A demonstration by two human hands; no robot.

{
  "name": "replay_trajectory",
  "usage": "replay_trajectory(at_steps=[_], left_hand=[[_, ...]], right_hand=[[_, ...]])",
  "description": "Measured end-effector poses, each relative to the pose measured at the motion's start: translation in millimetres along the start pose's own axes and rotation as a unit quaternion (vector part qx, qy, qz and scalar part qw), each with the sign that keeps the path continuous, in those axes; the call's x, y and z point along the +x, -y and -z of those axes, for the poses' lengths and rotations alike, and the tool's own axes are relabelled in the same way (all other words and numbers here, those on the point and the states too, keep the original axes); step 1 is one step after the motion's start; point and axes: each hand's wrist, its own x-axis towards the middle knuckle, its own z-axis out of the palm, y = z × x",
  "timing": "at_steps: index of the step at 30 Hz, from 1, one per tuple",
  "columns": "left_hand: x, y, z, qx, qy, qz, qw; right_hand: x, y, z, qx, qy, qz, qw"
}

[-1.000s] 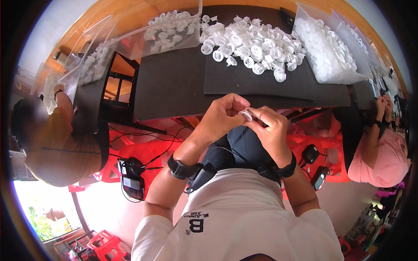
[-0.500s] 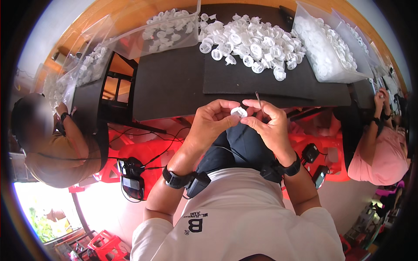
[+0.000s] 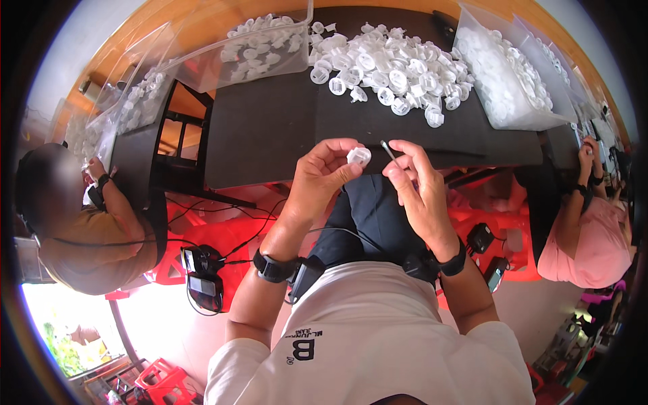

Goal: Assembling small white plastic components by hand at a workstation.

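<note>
Left hand (image 3: pixel 322 177) pinching a small white plastic cap (image 3: pixel 358 156) at the fingertips, held just above the near edge of the black table (image 3: pixel 270 128). Right hand (image 3: pixel 417 189) closed narrowly on a thin pin (image 3: pixel 389 150), tip angled toward the cap, close but not touching. Heap of white caps (image 3: pixel 391 71) farther back, clear bags (image 3: pixel 503 74) alongside.

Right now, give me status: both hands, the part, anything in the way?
Left hand pinching small white plastic cap. Right hand holding thin pin, tip just short of cap. Nothing between; loose white cap pile sits farther back on black table.
</note>
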Motion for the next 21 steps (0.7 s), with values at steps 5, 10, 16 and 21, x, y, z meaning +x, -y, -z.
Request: replay_trajectory(at_steps=[5,10,16,21], left_hand=[[3.8,5.6,5.6,0.009,-0.004,-0.003,1.0],[4.0,7.4,4.0,-0.005,0.003,0.003,1.0],[3.7,8.3,3.7,0.004,0.002,-0.001,1.0],[3.8,9.7,4.0,0.006,0.002,-0.005,1.0]], right_hand=[[-7.9,1.0,-1.7,-0.085,0.026,0.07,0.994],[-8.6,-3.1,-2.1,-0.11,0.038,0.086,0.989],[-8.2,-5.1,-1.8,-0.122,0.04,0.087,0.988],[-9.1,-3.4,-1.4,-0.094,0.054,0.048,0.993]])
